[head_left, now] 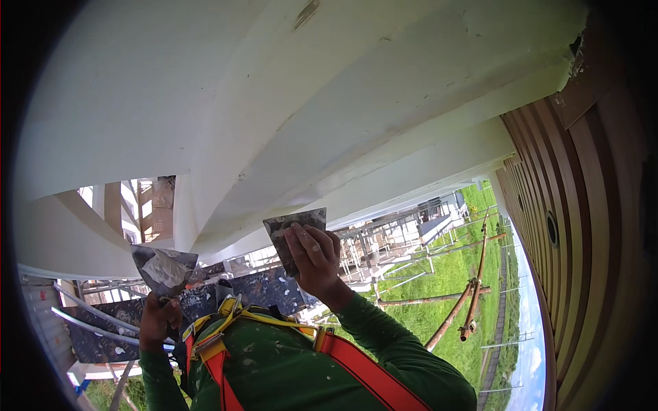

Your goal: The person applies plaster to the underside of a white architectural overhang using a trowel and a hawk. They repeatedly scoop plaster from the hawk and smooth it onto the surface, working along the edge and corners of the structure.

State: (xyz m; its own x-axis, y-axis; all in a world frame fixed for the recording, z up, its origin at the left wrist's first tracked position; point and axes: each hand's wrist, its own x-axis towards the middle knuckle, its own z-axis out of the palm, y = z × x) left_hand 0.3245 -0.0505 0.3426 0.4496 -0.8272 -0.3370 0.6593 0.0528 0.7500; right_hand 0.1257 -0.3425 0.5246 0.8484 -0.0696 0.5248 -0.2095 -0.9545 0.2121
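Note:
My left hand [159, 316] is closed round the handle of a broad putty knife [152, 264], whose metal blade carries a lump of white putty [166, 268]. Higher up and to the right, my right hand [317, 255] grips a second wide scraper [275, 229], fingers pressed along its smeared grey blade. That blade lies at the lower edge of a white moulded surface [329, 151] overhead; whether it touches cannot be told. White smears dot my fingers. The scraper's handle is hidden by my right hand.
A yellow and red safety harness [216, 349] crosses my green shirt. Below is a paint-spattered dark platform [267, 291]. Scaffold tubes [473, 301] stand at the right over grass. A ribbed brown panel [569, 226] runs along the right, and a square opening [159, 205] pierces the white surface.

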